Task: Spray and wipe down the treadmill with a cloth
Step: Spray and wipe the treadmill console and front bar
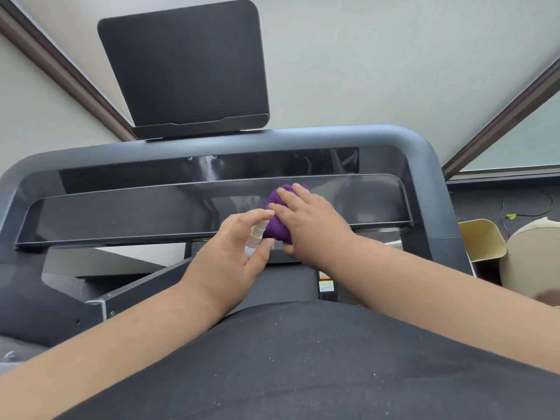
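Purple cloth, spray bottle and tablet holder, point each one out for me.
purple cloth (277,227), head view, bunched fabric below the fingers.
spray bottle (259,230), head view, white neck between finger and thumb.
tablet holder (185,68), head view, middle of dark back panel.
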A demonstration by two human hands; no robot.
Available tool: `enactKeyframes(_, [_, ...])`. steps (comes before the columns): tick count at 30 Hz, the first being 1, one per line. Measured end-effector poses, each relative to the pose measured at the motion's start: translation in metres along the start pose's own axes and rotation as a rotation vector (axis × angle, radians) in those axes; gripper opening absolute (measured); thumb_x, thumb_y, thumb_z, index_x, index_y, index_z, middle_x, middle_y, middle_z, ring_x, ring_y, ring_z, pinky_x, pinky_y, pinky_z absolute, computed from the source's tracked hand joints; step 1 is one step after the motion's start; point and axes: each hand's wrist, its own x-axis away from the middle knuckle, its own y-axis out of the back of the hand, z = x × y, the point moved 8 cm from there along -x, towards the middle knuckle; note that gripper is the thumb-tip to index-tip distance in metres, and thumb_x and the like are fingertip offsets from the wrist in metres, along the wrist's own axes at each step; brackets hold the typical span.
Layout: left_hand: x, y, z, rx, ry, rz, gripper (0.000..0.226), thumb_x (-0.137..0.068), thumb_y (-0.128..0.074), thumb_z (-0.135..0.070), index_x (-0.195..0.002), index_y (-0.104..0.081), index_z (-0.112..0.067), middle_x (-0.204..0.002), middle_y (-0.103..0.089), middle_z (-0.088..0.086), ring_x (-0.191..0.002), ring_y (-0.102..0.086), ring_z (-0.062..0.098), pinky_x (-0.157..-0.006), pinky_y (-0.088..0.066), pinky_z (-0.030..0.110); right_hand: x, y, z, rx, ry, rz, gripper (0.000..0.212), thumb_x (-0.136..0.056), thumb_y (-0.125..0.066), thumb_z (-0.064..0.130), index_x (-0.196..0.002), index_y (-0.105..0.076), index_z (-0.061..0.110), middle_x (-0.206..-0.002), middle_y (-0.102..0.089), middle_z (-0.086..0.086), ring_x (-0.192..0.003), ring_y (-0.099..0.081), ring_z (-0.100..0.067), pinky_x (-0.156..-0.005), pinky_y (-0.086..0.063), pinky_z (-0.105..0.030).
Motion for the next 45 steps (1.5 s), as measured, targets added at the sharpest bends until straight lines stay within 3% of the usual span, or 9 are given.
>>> enactKeyframes(7, [0.012, 0.013, 0.009, 0.000, 0.022, -0.037, 0.042, -0.090, -0.047, -0.051, -0.127, -0.034, -0.066, -0.123, -0.046, -0.031, -0.101, -0.049, -0.015, -0.083, -0.032, -0.002, 0.044, 0.019, -0.061, -0.298, -0.228, -0.163, 0.065, -0.075, -0.072, 0.031, -0.138, -0.056, 0.023, -0.155, -0.041, -0.003, -0.145, -0.031, -0.025, -0.118, -0.016, -0.027])
enactKeyframes(11, [0.024, 0.021, 0.018, 0.011, 0.059, -0.074, 0.042, -0.090, -0.049, -0.048, -0.130, -0.039, -0.055, -0.122, -0.052, -0.022, -0.101, -0.051, -0.007, -0.087, -0.031, 0.000, 0.017, 0.034, -0.024, -0.493, -0.172, -0.273, 0.065, -0.076, -0.074, 0.026, -0.138, -0.056, 0.017, -0.155, -0.040, -0.006, -0.146, -0.030, -0.030, -0.118, -0.022, -0.033])
enactKeyframes(14, [0.029, 0.024, 0.020, -0.004, 0.047, -0.101, 0.042, -0.090, -0.050, -0.045, -0.131, -0.041, -0.050, -0.120, -0.053, -0.020, -0.107, -0.049, -0.010, -0.089, -0.030, -0.001, -0.020, 0.039, 0.036, -0.377, 0.033, -0.265, 0.067, -0.080, -0.072, 0.038, -0.141, -0.052, 0.019, -0.158, -0.035, -0.009, -0.148, -0.024, -0.034, -0.119, -0.022, -0.043])
enactKeyframes(17, [0.032, 0.022, 0.018, -0.012, 0.011, -0.092, 0.043, -0.090, -0.052, -0.042, -0.132, -0.042, -0.045, -0.120, -0.055, -0.018, -0.109, -0.049, -0.010, -0.090, -0.030, 0.000, -0.049, 0.016, 0.062, -0.192, 0.099, -0.097, 0.067, -0.086, -0.061, 0.049, -0.146, -0.043, 0.027, -0.162, -0.025, -0.007, -0.150, -0.014, -0.033, -0.119, -0.019, -0.053])
enactKeyframes(29, [0.016, 0.000, 0.003, 0.029, -0.018, -0.034, 0.042, -0.090, -0.050, -0.046, -0.131, -0.041, -0.049, -0.120, -0.051, -0.021, -0.103, -0.048, -0.011, -0.086, -0.031, -0.001, 0.004, 0.012, -0.043, -0.164, -0.173, -0.137, 0.064, -0.074, -0.061, 0.045, -0.135, -0.055, 0.027, -0.156, -0.038, -0.005, -0.141, -0.034, -0.032, -0.111, -0.032, -0.048])
enactKeyframes(32, [0.008, -0.007, -0.003, 0.021, -0.062, -0.023, 0.041, -0.093, -0.052, -0.046, -0.130, -0.039, -0.058, -0.122, -0.049, -0.025, -0.098, -0.049, -0.008, -0.084, -0.031, -0.001, 0.027, 0.012, -0.075, -0.177, -0.303, -0.121, 0.064, -0.077, -0.057, 0.047, -0.139, -0.050, 0.032, -0.160, -0.030, 0.001, -0.146, -0.026, -0.029, -0.113, -0.024, -0.056])
enactKeyframes(34, [0.004, -0.013, -0.006, 0.016, -0.080, -0.013, 0.039, -0.095, -0.051, -0.050, -0.129, -0.036, -0.063, -0.122, -0.048, -0.029, -0.096, -0.050, -0.005, -0.082, -0.035, 0.003, 0.043, 0.011, -0.094, -0.204, -0.392, -0.096, 0.065, -0.080, -0.057, 0.048, -0.142, -0.045, 0.036, -0.162, -0.024, 0.005, -0.149, -0.020, -0.026, -0.115, -0.019, -0.061])
enactKeyframes(40, [-0.003, -0.022, -0.015, 0.043, -0.118, -0.003, 0.043, -0.089, -0.048, -0.055, -0.129, -0.035, -0.064, -0.122, -0.048, -0.029, -0.100, -0.051, -0.004, -0.080, -0.042, 0.027, 0.058, 0.029, -0.107, -0.341, -0.467, -0.195, 0.056, -0.081, -0.064, 0.036, -0.137, -0.056, 0.031, -0.159, -0.032, 0.003, -0.142, -0.032, -0.024, -0.111, -0.033, -0.046])
enactKeyframes(45, [-0.004, -0.022, -0.011, 0.049, -0.107, -0.017, 0.045, -0.089, -0.050, -0.051, -0.130, -0.036, -0.063, -0.127, -0.046, -0.028, -0.108, -0.047, -0.012, -0.086, -0.034, 0.005, 0.028, 0.043, -0.042, -0.375, -0.212, -0.340, 0.058, -0.072, -0.076, 0.032, -0.128, -0.063, 0.022, -0.153, -0.043, -0.005, -0.136, -0.040, -0.031, -0.103, -0.041, -0.047])
